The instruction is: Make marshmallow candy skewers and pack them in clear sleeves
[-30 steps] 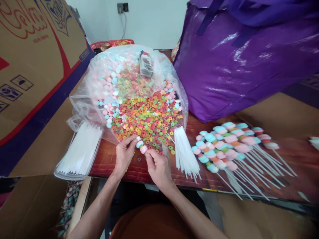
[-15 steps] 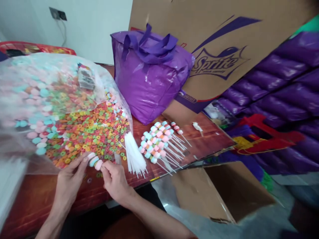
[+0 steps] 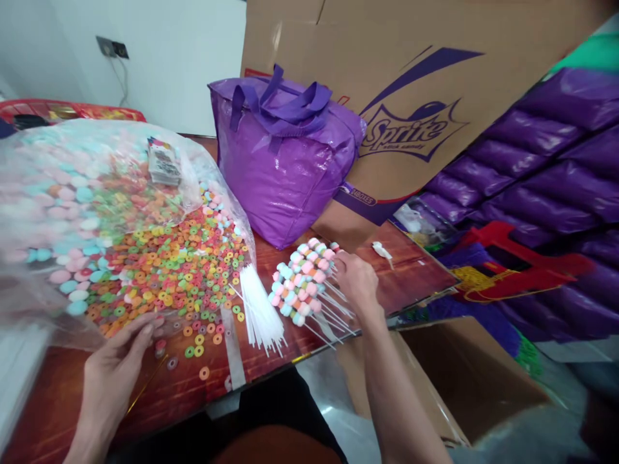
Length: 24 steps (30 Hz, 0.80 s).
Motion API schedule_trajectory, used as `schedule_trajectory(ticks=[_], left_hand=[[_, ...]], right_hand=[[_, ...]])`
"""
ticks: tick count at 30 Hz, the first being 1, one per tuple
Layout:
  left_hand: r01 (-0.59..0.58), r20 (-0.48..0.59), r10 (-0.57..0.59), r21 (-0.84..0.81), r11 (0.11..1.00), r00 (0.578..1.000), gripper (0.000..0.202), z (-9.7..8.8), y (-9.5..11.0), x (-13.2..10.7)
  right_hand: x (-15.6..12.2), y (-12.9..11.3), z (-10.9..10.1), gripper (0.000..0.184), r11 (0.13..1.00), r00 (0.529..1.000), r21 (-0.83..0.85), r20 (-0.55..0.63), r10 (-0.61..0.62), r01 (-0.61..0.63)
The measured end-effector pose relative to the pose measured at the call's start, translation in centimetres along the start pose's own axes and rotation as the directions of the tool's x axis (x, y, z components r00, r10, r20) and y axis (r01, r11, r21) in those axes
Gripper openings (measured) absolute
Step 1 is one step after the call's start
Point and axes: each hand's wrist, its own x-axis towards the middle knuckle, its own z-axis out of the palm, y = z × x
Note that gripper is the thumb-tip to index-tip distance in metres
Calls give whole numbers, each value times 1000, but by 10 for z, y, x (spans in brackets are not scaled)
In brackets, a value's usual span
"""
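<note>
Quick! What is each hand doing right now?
Left hand: open, fingers spread at the edge of the candy rings.
Right hand: on the candy skewers; whether it grips one cannot be told.

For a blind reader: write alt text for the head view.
A person's right hand rests on a pile of candy skewers, while the left hand touches loose candy rings by a clear bag; a purple bag stands behind.

The right hand covers the right side of the candy skewers, so whether its fingers grip one cannot be told. The clear candy bag runs off the left edge, its far contents blurred. A small white thing on the surface is too small to identify.
</note>
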Motion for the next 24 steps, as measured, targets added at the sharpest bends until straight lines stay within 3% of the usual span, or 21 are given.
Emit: schedule_trajectory(ticks=[2,4,6,9,11,16,20,24], left_hand=[[3,-33,-2,30,1000,999,36,-3,-4,1],[-16,-24,16,4,1000,1000,37,-8,-6,3],[-64,-24,64,23,998,998,39,-11,-8,6],[-77,-17,78,32,996,997,42,-14,-7,9],[-71,2,71,36,997,997,42,-15,-8,11],[-124,-9,125,93,988,992,36,-22,-14,13],[-230,-50,248,237,944,967,31,-32,-14,28],[-241,-120,367,563,790,922,34,-41,-3,59]], right_hand=[[-1,1,3,29,999,999,-48,-48,-20,18],[-11,-9,7,29,999,978,-40,-207,-15,6],[-29,-28,12,31,991,949,70,-303,-86,112],[-65,-69,25,30,853,908,314,-191,-374,417],[-89,-97,37,24,812,871,330,-73,-486,481],[-115,-133,62,16,884,874,65,133,-467,462],[-111,-138,70,14,874,873,-74,146,-466,479],[-110,-140,74,22,847,862,-164,78,-500,506]])
